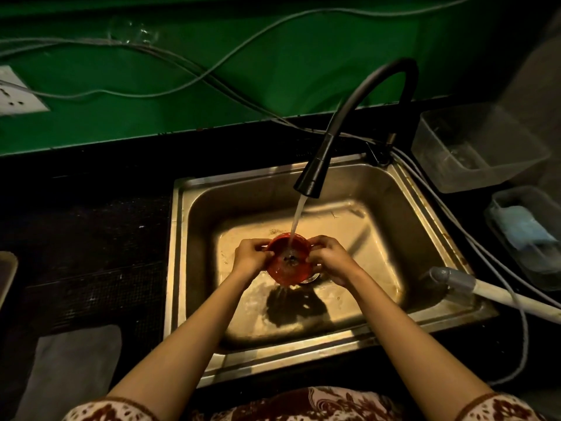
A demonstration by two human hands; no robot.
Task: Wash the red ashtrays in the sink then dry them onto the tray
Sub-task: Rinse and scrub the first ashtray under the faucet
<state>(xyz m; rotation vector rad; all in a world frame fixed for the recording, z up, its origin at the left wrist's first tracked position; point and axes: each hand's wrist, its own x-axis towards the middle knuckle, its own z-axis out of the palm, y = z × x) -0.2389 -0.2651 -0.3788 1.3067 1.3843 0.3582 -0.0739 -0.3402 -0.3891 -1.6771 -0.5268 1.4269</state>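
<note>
The red ashtray (pixel 290 265) is above the middle of the sink (pixel 425 214), lifted over its floor and directly under the water stream (pixel 297 218) that comes from the black faucet (pixel 312 177). The left grip (pixel 250 253) holds its left edge and the right grip (pixel 329 258) holds its right edge. The fingers of both curl around the rim, so both are grasping the ashtray. The water falls into its centre.

To do this rinsing step well, I think it is better to tilt the ashtray a little, so that the dirty water runs out and does not splash up. It also helps to turn it by the rim, so that the stream reaches every side and the underside too. One thumb can rub the inside while the other grip carries the weight. A wet rim is probably slippery, so the hold should be firm and low over the sink.

Several things are hard to make out. The light is weak and yellow, and I cannot tell if the ashtray is already clean. No other ashtray is visible. The tray is not certain: a pale edge (pixel 7 275) is cut off at the left of the dark surface (pixel 91 238), and clear containers (pixel 473 147) stand at the right. A grey cloth (pixel 69 369) lies at the lower left.
</note>
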